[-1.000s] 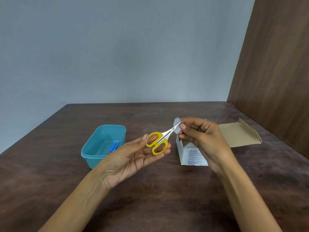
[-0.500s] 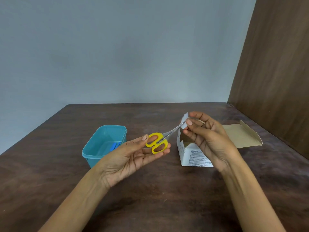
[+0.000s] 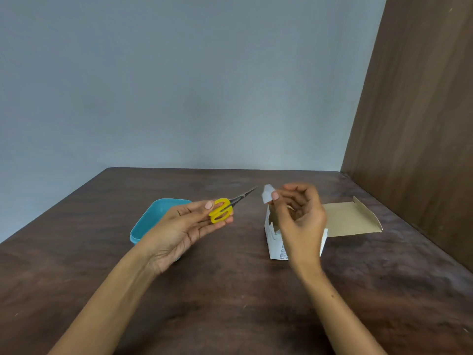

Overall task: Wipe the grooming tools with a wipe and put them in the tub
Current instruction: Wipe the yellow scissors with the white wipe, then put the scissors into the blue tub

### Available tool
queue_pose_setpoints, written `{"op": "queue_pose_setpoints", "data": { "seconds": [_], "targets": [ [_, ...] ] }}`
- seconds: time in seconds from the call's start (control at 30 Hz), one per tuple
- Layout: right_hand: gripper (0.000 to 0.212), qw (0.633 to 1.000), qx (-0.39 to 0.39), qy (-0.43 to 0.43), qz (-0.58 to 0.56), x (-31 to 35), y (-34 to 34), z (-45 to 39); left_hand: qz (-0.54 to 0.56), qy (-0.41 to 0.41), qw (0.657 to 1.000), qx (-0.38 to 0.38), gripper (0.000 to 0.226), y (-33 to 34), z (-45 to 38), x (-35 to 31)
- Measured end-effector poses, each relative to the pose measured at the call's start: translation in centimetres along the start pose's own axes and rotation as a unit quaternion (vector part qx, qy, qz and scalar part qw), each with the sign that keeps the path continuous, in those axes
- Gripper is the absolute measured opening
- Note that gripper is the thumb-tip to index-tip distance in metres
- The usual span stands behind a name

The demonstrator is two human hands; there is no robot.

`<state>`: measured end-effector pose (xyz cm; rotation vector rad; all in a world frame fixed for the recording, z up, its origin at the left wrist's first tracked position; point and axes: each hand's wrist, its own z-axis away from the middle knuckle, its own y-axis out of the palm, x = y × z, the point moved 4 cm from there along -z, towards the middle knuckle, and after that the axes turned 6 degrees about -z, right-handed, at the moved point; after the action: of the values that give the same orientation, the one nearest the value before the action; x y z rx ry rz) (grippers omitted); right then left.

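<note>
A: Item one, centre of the frame?
B: Left hand (image 3: pixel 179 226), palm up, thumb and fingers pinching the yellow handles of the scissors (image 3: pixel 225 210). Closed blades point toward upper right, past the fingertips, in the air.

A: Item two?
B: Right hand (image 3: pixel 299 216), right of centre, thumb and forefinger pinching a small white wipe (image 3: pixel 267 193). Remaining fingers loosely curled.

A: Wipe against blades?
B: Apart now, a gap between blade tip and wipe. Half a second ago the wipe was at the blade tip.

A: Behind the hands?
B: Teal tub (image 3: pixel 153 216) on the table (image 3: pixel 230 303), partly hidden by the left hand. White box (image 3: pixel 275 242), flap open, behind the right hand.
</note>
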<state>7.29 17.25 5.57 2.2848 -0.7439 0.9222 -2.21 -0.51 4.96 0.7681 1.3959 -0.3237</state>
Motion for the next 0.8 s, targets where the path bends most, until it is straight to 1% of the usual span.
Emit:
{"op": "queue_pose_setpoints", "data": {
  "seconds": [0.17, 0.23, 0.27, 0.33, 0.4, 0.5, 0.57, 0.6, 0.67, 0.8],
  "targets": [
    [0.012, 0.984, 0.073, -0.089, 0.135, 0.1, 1.6, 1.4, -0.053, 0.097, 0.992, -0.068, 0.049, -2.2, 1.6, -2.0],
    [0.012, 0.974, 0.11, -0.094, 0.172, 0.1, 2.4, 1.7, -0.107, 0.126, 0.98, -0.113, 0.042, -3.4, 2.5, -2.7],
    [0.012, 0.966, 0.136, -0.095, 0.196, 0.0, 2.9, 1.8, -0.15, 0.14, 0.968, -0.144, 0.037, -4.0, 3.0, -3.2],
    [0.009, 0.949, 0.176, -0.106, 0.239, -0.2, 3.9, 2.1, -0.254, 0.173, 0.928, -0.213, 0.028, -5.2, 4.0, -4.1],
    [0.008, 0.939, 0.192, -0.114, 0.262, -0.7, 4.3, 2.6, -0.358, 0.206, 0.871, -0.267, 0.023, -6.1, 4.8, -4.7],
    [0.009, 0.936, 0.209, -0.106, 0.262, -1.8, 4.5, 3.4, -0.488, 0.237, 0.785, -0.301, 0.022, -6.7, 5.1, -4.3],
    [0.009, 0.934, 0.216, -0.102, 0.264, -2.1, 4.4, 3.6, -0.549, 0.24, 0.74, -0.307, 0.023, -6.7, 4.9, -3.7],
    [0.009, 0.933, 0.217, -0.106, 0.266, -2.2, 4.4, 3.7, -0.575, 0.232, 0.723, -0.306, 0.024, -6.6, 4.7, -3.4],
    [0.009, 0.933, 0.219, -0.106, 0.266, -2.1, 4.3, 3.6, -0.61, 0.206, 0.704, -0.301, 0.026, -6.5, 4.1, -2.8],
    [0.01, 0.933, 0.224, -0.096, 0.266, -2.0, 4.3, 3.7, -0.642, 0.154, 0.696, -0.283, 0.03, -6.5, 2.9, -2.1]
  ]
}}
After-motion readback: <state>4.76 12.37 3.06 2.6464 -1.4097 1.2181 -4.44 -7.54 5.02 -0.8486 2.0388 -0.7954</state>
